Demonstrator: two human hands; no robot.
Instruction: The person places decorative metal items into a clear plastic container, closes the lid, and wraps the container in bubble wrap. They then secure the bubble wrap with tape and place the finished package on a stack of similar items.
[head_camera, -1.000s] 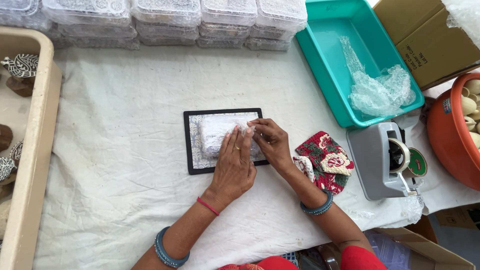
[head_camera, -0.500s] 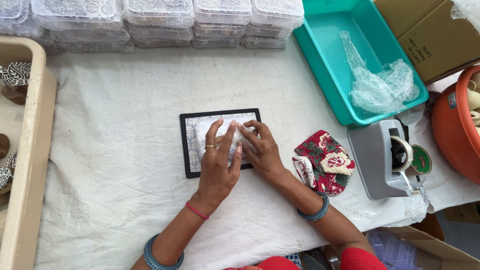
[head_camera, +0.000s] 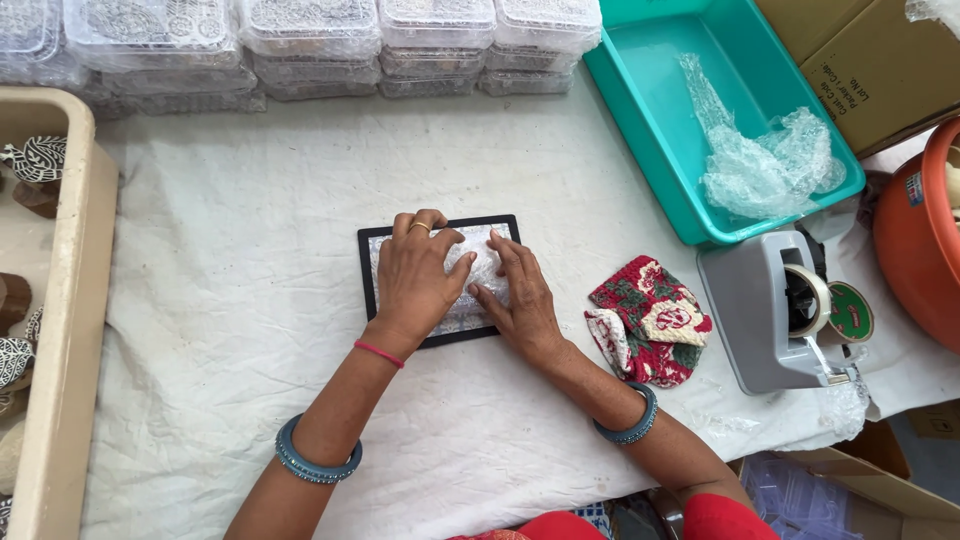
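A white cloth (head_camera: 250, 250) covers the table, with stacked clear boxes (head_camera: 300, 40) at the far edge and a teal tray (head_camera: 640, 120) to the right. At the centre lies a black-edged frame (head_camera: 368, 270) under bubble wrap (head_camera: 488, 262). The left hand (head_camera: 420, 285) and right hand (head_camera: 520, 300) press flat on it, fingers spread, gripping nothing.

Change over one second: the left hand (head_camera: 418, 282) shifts from the lower right of the bubble-wrapped bundle (head_camera: 487, 268) to lie flat over its left part; the right hand (head_camera: 520, 300) slides from the top edge to the bundle's right side.
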